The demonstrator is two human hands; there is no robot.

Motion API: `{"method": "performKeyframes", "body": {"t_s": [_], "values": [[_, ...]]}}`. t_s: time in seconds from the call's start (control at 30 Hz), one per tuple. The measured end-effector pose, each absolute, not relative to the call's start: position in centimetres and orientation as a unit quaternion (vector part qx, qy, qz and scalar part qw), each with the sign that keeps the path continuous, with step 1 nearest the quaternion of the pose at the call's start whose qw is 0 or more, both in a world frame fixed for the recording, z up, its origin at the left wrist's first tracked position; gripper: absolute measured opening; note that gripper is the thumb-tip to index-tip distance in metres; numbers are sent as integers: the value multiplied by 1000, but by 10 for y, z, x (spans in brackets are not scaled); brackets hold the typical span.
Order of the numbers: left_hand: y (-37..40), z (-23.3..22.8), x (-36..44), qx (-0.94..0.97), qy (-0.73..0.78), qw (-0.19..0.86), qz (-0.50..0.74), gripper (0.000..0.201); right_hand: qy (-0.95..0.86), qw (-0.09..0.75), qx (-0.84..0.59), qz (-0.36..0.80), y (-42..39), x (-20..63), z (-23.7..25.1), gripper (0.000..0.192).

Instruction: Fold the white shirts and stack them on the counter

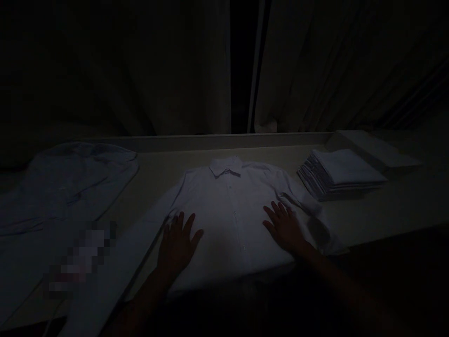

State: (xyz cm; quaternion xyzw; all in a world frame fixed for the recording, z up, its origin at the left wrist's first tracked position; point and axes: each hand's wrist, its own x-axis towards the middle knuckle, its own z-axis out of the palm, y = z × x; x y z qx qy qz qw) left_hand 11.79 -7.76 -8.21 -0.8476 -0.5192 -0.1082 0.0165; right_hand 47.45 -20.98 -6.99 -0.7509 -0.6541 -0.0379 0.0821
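Note:
A white button-up shirt (217, 215) lies spread front side up, its collar at the far end and its lower edge toward me. The left sleeve in view stretches down toward the front left, and the other bends out to the right. My left hand (177, 244) rests flat on the shirt's left side with fingers spread. On the right side of the shirt front lies my right hand (284, 227), its fingers also stretched out. Neither hand grips the cloth. The room is dim, so fine creases are hard to make out.
Right of the shirt stands a stack of folded cloth (347, 168), with a pale box-like object (372, 145) behind it. More light-coloured garments (80, 173) lie loose at the left. A blurred-out object (82, 262) is at the front left. Curtains (175, 70) hang behind the table (157, 164).

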Motion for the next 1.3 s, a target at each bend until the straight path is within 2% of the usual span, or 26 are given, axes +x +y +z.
{"method": "performKeyframes", "body": {"t_s": [0.3,0.5,0.6,0.77,0.93,1.2,1.3], "values": [[-81,-73,124,-804,-579,10,-136,59,-654,67,-750,-69,-209,473,-66,51],[-59,-68,141,-778,-610,-5,-149,53,-626,69,-772,-83,-173,434,-45,26],[-56,-65,154,-767,-629,8,-127,52,-655,95,-743,-96,-149,411,-44,21],[-51,-59,165,-771,-633,7,-64,51,-682,177,-709,-35,-127,412,-63,25],[-51,-56,164,-771,-632,11,-85,45,-667,212,-714,-19,-127,422,-69,25],[-42,-45,174,-778,-621,58,-75,42,-647,146,-746,-57,-111,406,-58,6],[-40,-49,186,-775,-624,69,-79,40,-639,121,-756,-74,-109,406,-58,6]]}}
